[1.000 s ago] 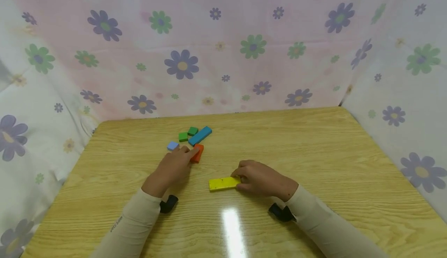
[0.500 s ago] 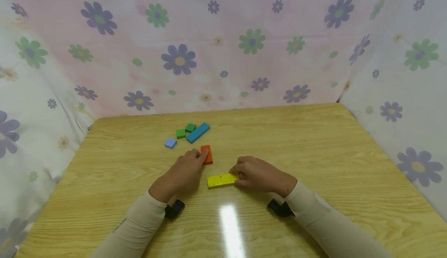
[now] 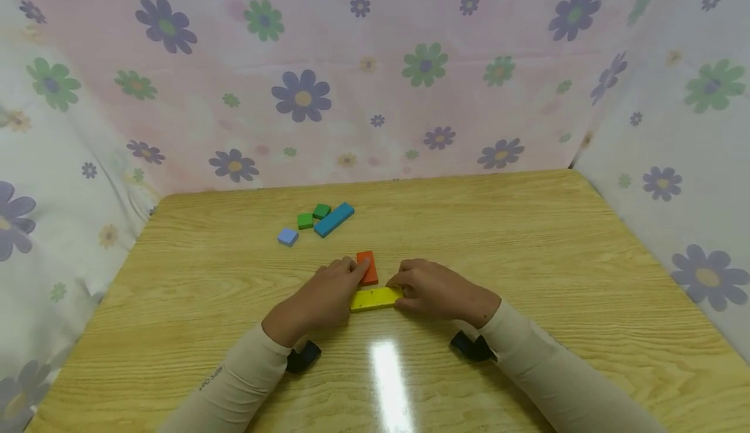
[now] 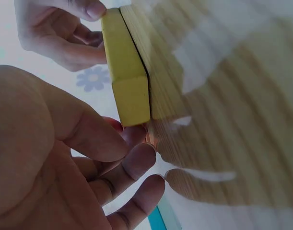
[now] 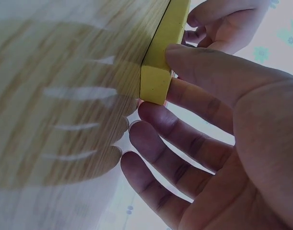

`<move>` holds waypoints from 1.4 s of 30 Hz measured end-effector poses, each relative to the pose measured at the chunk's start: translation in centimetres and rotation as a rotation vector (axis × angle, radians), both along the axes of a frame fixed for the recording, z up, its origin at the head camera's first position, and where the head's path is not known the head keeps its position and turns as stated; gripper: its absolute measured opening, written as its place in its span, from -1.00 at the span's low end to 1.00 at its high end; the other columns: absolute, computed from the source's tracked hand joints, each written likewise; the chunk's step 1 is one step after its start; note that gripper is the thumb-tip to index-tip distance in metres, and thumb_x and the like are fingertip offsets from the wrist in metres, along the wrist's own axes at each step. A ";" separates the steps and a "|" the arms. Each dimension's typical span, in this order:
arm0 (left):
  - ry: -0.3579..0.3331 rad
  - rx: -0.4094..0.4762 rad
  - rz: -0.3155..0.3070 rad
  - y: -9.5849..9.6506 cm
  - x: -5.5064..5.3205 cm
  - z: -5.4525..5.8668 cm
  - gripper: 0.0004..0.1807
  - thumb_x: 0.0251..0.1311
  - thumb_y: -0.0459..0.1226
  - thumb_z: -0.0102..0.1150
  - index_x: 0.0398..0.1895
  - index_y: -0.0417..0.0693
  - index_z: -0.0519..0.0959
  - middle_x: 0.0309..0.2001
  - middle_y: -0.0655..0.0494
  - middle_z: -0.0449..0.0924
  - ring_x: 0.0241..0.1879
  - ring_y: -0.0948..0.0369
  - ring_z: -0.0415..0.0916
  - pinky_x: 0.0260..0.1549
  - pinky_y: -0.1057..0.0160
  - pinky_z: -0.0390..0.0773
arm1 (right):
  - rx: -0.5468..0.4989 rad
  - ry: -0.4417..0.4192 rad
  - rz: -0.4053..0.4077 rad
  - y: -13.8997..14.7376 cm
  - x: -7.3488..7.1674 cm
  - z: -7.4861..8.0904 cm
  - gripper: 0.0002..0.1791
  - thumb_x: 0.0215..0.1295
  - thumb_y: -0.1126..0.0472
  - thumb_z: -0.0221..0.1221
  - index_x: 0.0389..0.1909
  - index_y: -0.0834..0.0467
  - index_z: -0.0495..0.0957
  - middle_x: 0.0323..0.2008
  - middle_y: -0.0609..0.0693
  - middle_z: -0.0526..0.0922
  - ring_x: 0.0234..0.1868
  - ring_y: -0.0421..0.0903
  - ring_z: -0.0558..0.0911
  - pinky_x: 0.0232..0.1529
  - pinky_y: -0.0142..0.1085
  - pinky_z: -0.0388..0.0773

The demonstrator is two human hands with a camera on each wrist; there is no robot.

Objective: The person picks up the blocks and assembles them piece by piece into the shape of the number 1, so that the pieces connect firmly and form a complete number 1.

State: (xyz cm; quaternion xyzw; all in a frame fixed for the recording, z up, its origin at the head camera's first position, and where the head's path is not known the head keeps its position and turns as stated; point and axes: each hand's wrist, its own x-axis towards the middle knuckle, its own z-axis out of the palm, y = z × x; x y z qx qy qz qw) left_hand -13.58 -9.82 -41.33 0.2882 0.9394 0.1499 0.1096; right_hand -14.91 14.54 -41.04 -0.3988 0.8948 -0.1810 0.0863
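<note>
A flat red block (image 3: 368, 269) lies on the table just beyond a longer yellow block (image 3: 375, 299). My left hand (image 3: 322, 299) holds the red block at its left side, a fingertip over its top; in the left wrist view the yellow block (image 4: 124, 67) hides most of that contact. The left thumb and curled fingers (image 4: 136, 163) sit close to the yellow block's end. My right hand (image 3: 439, 290) pinches the yellow block's right end, and in the right wrist view its thumb lies against one face of the yellow block (image 5: 160, 62) with fingers around the other side.
Farther back on the left lie a blue bar (image 3: 334, 219), two green blocks (image 3: 305, 221) and a light blue block (image 3: 288, 236). The wood-grain table (image 3: 498, 224) ends at a flowered cloth (image 3: 375, 94) behind and at both sides.
My left hand has slid the red block right and nearer, turning it, until it lies by the yellow block's far side. The right hand has kept its hold on the yellow block.
</note>
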 end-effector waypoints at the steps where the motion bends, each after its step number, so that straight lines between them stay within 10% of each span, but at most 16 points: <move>1: 0.001 0.003 -0.005 0.1 0.0 0.0 -0.25 0.31 -0.56 0.05 0.59 -0.17 0.24 0.17 -0.07 0.50 -0.02 0.07 0.43 0.06 0.02 0.51 | -0.001 0.000 0.001 0.0 0.0 0.0 -0.71 0.33 0.21 0.38 0.03 0.21 0.74 -0.29 -0.08 0.58 -0.40 -0.29 0.37 -0.33 -0.46 0.43; 28: -0.009 0.069 0.001 0.2 0.2 0.7 -0.43 0.48 -0.40 -0.05 0.54 -0.13 0.35 0.10 -0.03 0.57 -0.17 0.14 0.46 -0.15 0.14 0.51 | -0.019 -0.004 -0.011 0.0 0.1 0.2 -0.70 0.31 0.24 0.38 0.04 0.22 0.75 -0.25 -0.05 0.63 -0.37 -0.28 0.39 -0.29 -0.45 0.46; 42: 0.174 -0.025 0.164 -1.4 -5.0 1.4 -0.45 0.52 -0.29 0.01 0.54 -0.12 0.34 0.43 -0.19 0.41 0.42 -0.20 0.35 0.27 -0.37 0.41 | -0.010 0.041 0.000 -0.1 0.2 0.0 -0.71 0.30 0.21 0.40 0.01 0.21 0.76 -0.25 -0.04 0.65 -0.38 -0.29 0.41 -0.31 -0.45 0.47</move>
